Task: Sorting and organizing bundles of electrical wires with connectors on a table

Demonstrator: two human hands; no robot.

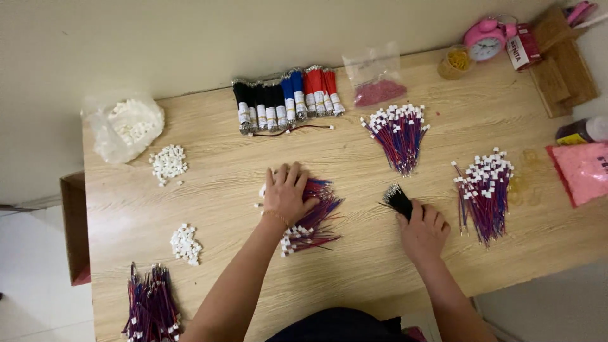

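- Pressing flat with fingers spread, the left hand (286,195) lies on a loose pile of red-and-blue wire leads (313,218) at the centre of the frame; the open palm appears to pin the pile so that it does not slide.
- Closed in a fist, the right hand (423,229) grips a short bundle of black wires (398,199) just right of centre, whose bare metal ends fan out above the knuckles, pointing away from the person.
- Lower left, another heap of red-and-blue leads (151,307) lies at the near edge of the wooden table (354,278), with a small cluster of white plastic connectors (185,243) just above it.
- Right of the right hand, a bunch of leads fitted with white connectors (484,190) lies fanned, its white ends toward the wall; a like bunch (399,134) sits further back, seemingly sorted apart from the loose pile.
- Left, a second scatter of white connectors (168,162) lies beside a clear plastic bag (123,126) full of them, its mouth open.
- Far centre, a row of banded wire bundles (286,98), black, blue and red with white paper wraps, lies against the wall.
- Beside it, a clear bag of pink pieces (376,85); at the right edge, a flat pink packet (582,171).
- Upper right, a round tub of yellow rubber bands (456,62), a pink alarm clock (486,39) and a red-and-white carton (523,47).
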